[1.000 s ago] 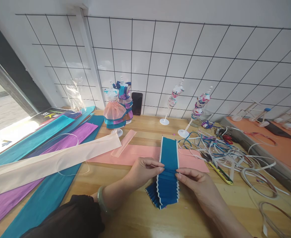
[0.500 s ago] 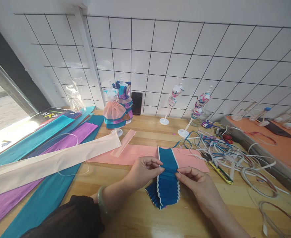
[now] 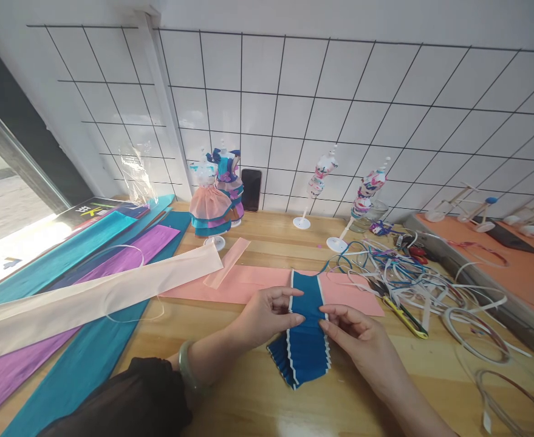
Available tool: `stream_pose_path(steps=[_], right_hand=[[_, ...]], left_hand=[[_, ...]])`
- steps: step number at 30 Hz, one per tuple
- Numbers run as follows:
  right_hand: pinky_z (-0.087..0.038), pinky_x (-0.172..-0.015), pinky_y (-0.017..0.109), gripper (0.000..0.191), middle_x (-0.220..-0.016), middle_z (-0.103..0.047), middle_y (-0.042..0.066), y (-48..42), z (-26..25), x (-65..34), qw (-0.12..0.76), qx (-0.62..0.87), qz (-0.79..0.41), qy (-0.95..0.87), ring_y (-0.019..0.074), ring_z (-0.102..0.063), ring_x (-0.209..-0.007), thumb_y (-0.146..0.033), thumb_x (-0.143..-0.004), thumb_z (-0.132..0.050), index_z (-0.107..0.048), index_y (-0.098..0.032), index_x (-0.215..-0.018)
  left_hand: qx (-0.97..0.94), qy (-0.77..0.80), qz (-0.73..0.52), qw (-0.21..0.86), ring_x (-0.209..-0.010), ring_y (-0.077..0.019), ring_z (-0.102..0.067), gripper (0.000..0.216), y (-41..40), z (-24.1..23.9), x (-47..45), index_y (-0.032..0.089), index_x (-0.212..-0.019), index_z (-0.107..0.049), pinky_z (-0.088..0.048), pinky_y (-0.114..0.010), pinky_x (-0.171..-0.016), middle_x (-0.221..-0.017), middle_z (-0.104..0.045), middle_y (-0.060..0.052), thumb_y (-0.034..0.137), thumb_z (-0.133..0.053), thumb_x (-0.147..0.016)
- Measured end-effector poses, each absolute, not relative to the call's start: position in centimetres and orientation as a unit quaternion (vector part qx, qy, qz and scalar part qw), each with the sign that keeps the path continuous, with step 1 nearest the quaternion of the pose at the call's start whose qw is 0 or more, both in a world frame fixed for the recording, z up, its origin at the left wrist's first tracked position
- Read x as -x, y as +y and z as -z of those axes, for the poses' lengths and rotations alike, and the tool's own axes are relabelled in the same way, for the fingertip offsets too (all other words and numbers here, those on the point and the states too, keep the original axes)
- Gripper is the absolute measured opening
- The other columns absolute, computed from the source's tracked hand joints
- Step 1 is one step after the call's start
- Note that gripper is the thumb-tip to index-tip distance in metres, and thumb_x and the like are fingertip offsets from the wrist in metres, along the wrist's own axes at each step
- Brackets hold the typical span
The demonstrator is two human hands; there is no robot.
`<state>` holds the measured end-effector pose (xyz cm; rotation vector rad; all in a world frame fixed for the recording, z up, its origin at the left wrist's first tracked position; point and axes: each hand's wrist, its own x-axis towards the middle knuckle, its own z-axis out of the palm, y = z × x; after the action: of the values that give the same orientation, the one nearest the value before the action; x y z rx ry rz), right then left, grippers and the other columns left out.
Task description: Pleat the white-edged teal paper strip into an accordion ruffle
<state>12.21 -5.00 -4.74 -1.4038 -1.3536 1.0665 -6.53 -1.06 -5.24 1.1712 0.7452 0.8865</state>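
Note:
A blue pleated strip with white edging lies between my two hands. Its near part is gathered in small folds and doubles back to the left, while its far part is flat. My left hand grips the strip's left edge, thumb and index finger on top and a little apart, the other fingers partly hidden beneath. At the right edge, my right hand holds the strip with its thumb and fingertips. Under the far end runs a flat pink strip across the table.
Teal, purple and cream strips spread over the left side. Small dressed mannequins, a phone and two mannequins on stands line the wall. Tangled ribbons and a yellow cutter lie at right.
The thumb and index finger of my left hand have spread apart on the strip. My right fingertips have shifted slightly left, and the strip's flat part has narrowed a little.

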Motion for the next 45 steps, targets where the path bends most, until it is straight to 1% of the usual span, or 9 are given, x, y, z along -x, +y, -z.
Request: stream_pose_path(steps=[3, 6, 13, 19, 24, 32, 38, 41, 45], right_hand=[[-0.046, -0.058, 0.025, 0.028, -0.067, -0.060, 0.001, -4.9, 4.7, -12.2, 0.444, 0.568, -0.416, -0.554, 0.0139, -0.054, -0.063, -0.035, -0.067, -0.067, -0.067, -0.017, -0.088], [-0.047, -0.059, 0.024, 0.027, -0.069, -0.062, 0.001, -4.9, 4.8, -12.2, 0.444, 0.574, -0.401, -0.559, 0.0142, -0.056, -0.064, -0.035, -0.067, -0.067, -0.068, -0.018, -0.087], [-0.049, -0.065, 0.026, 0.021, -0.087, -0.068, 0.006, -5.0, 4.7, -12.2, 0.423, 0.552, -0.325, -0.641, 0.0175, -0.061, -0.076, -0.031, -0.075, -0.061, -0.070, -0.021, -0.091], [-0.048, -0.071, 0.029, 0.020, -0.087, -0.066, 0.006, -4.9, 4.8, -12.7, 0.401, 0.513, -0.254, -0.715, 0.0181, -0.060, -0.082, -0.026, -0.081, -0.055, -0.069, -0.022, -0.094], [-0.049, -0.073, 0.030, 0.018, -0.088, -0.066, 0.007, -4.8, 4.8, -12.8, 0.390, 0.512, -0.229, -0.730, 0.0187, -0.060, -0.084, -0.025, -0.083, -0.053, -0.068, -0.021, -0.091], [-0.049, -0.071, 0.028, 0.018, -0.088, -0.067, 0.007, -4.8, 4.5, -12.5, 0.377, 0.529, -0.240, -0.721, 0.0187, -0.062, -0.081, -0.030, -0.083, -0.050, -0.066, -0.021, -0.084], [-0.050, -0.063, 0.026, 0.019, -0.084, -0.068, 0.005, -4.9, 4.4, -12.3, 0.377, 0.555, -0.267, -0.691, 0.0164, -0.061, -0.069, -0.032, -0.079, -0.055, -0.067, -0.021, -0.087], [-0.049, -0.066, 0.027, 0.020, -0.085, -0.067, 0.005, -4.8, 4.5, -12.4, 0.375, 0.546, -0.284, -0.693, 0.0167, -0.061, -0.073, -0.032, -0.079, -0.055, -0.067, -0.021, -0.089], [-0.048, -0.069, 0.028, 0.018, -0.087, -0.068, 0.006, -4.8, 4.6, -12.5, 0.386, 0.553, -0.298, -0.675, 0.0179, -0.061, -0.078, -0.033, -0.078, -0.056, -0.068, -0.021, -0.084]], left_hand=[[-0.543, 0.346, -0.398, 0.653, -0.051, -0.0053, -0.044, 0.046, -1.0, 5.5, 6.5, 0.012, -0.102, -0.062, -0.038, -0.020, -0.054, -0.056, -0.053, 0.004, 0.033, -0.073, -0.062], [-0.540, 0.364, -0.403, 0.643, -0.051, -0.0058, -0.044, 0.046, -1.1, 5.4, 6.4, 0.012, -0.100, -0.064, -0.038, -0.020, -0.054, -0.057, -0.055, 0.003, 0.035, -0.073, -0.061], [-0.570, 0.394, -0.410, 0.594, -0.053, -0.0086, -0.049, 0.035, -1.4, 5.1, 6.3, 0.013, -0.091, -0.069, -0.040, -0.020, -0.053, -0.060, -0.061, -0.001, 0.033, -0.070, -0.063], [-0.636, 0.416, -0.400, 0.512, -0.060, -0.0108, -0.055, 0.027, -1.3, 5.7, 6.6, 0.014, -0.088, -0.071, -0.044, -0.020, -0.058, -0.068, -0.065, -0.003, 0.032, -0.066, -0.068], [-0.645, 0.432, -0.390, 0.495, -0.064, -0.0133, -0.059, 0.027, -1.4, 5.5, 6.6, 0.014, -0.087, -0.072, -0.046, -0.020, -0.060, -0.072, -0.068, -0.005, 0.032, -0.067, -0.068], [-0.669, 0.426, -0.391, 0.467, -0.071, -0.0172, -0.065, 0.017, -1.5, 4.7, 6.7, 0.013, -0.078, -0.072, -0.049, -0.022, -0.065, -0.077, -0.072, -0.008, 0.027, -0.066, -0.069], [-0.676, 0.407, -0.392, 0.473, -0.071, -0.0171, -0.065, 0.014, -1.4, 4.6, 6.7, 0.013, -0.074, -0.072, -0.049, -0.022, -0.065, -0.076, -0.071, -0.008, 0.024, -0.064, -0.070], [-0.677, 0.402, -0.394, 0.474, -0.071, -0.0168, -0.064, 0.013, -1.4, 4.6, 6.8, 0.013, -0.074, -0.072, -0.049, -0.022, -0.064, -0.076, -0.071, -0.007, 0.023, -0.064, -0.071], [-0.664, 0.412, -0.389, 0.489, -0.072, -0.0173, -0.064, 0.014, -1.4, 4.4, 6.7, 0.013, -0.075, -0.071, -0.049, -0.023, -0.066, -0.077, -0.071, -0.008, 0.025, -0.064, -0.070]])
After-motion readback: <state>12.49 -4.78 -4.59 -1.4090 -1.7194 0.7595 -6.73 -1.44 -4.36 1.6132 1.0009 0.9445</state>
